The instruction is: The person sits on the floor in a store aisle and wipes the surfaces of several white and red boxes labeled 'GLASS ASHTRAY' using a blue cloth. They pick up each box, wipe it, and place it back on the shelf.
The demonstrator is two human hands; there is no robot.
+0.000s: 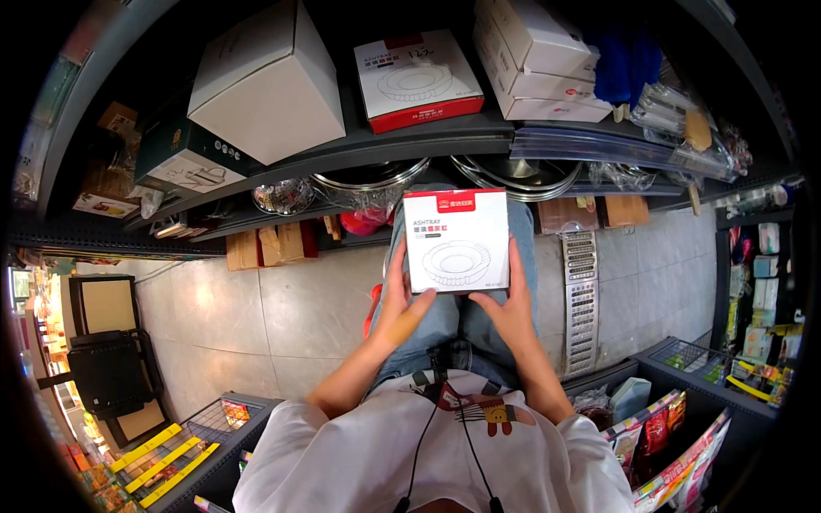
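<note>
A white and red cardboard ashtray box (457, 243), printed with a drawing of a ribbed round ashtray, is held above my lap. My left hand (403, 308) grips its left side, thumb at the lower edge. On the opposite side my right hand (510, 308) holds it the same way. The box's underside and what is in it are hidden. Ahead on the shelf (410, 149) lies a matching ashtray box (417, 80) with handwriting on top. A large plain white box (269, 83) stands left of it, and a stack of white boxes (539, 70) stands to its right.
On the lower shelf are a pan lid (519, 172) and a wrapped metal strainer (283, 195). A green kettle box (192, 163) sits at the upper left. A slotted metal drain cover (580, 308) crosses the tiled floor (321, 308). Behind me are racks with packets (657, 429).
</note>
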